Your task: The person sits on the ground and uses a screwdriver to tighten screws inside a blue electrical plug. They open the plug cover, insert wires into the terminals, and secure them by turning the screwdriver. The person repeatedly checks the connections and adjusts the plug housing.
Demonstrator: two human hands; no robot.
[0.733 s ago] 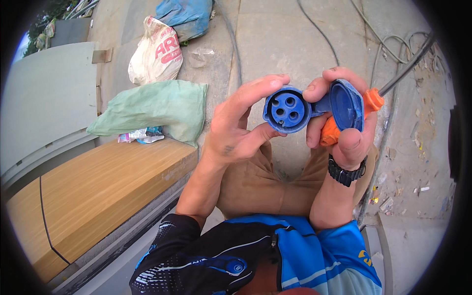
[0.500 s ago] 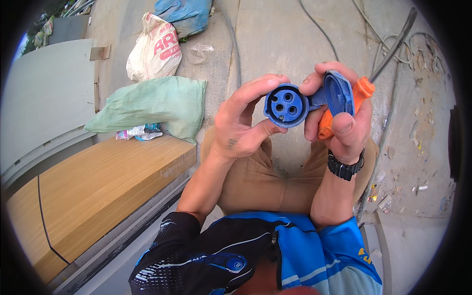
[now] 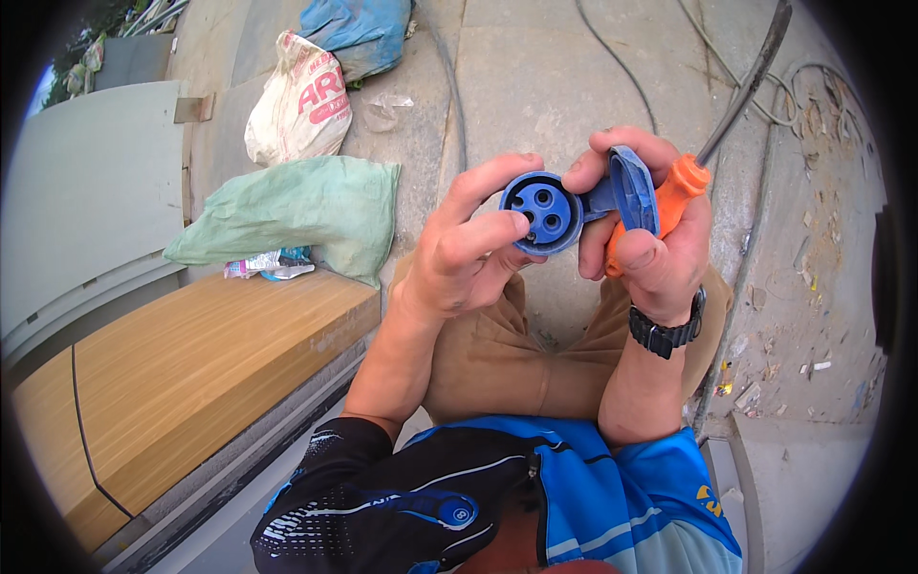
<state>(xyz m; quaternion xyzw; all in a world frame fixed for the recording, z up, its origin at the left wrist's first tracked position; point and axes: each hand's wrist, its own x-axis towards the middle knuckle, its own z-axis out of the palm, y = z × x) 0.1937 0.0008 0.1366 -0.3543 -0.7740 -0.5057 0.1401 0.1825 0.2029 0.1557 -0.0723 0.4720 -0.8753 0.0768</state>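
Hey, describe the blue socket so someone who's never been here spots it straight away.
Start at the brown trousers, then look up to the left hand. It holds the blue socket, round and facing the camera. Unlike the open blue lid to its right, its face has several dark holes.

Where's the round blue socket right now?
The blue socket is above and a little right of centre in the head view, held by the left hand, just left of its open blue cap and the orange connector body in the right hand.
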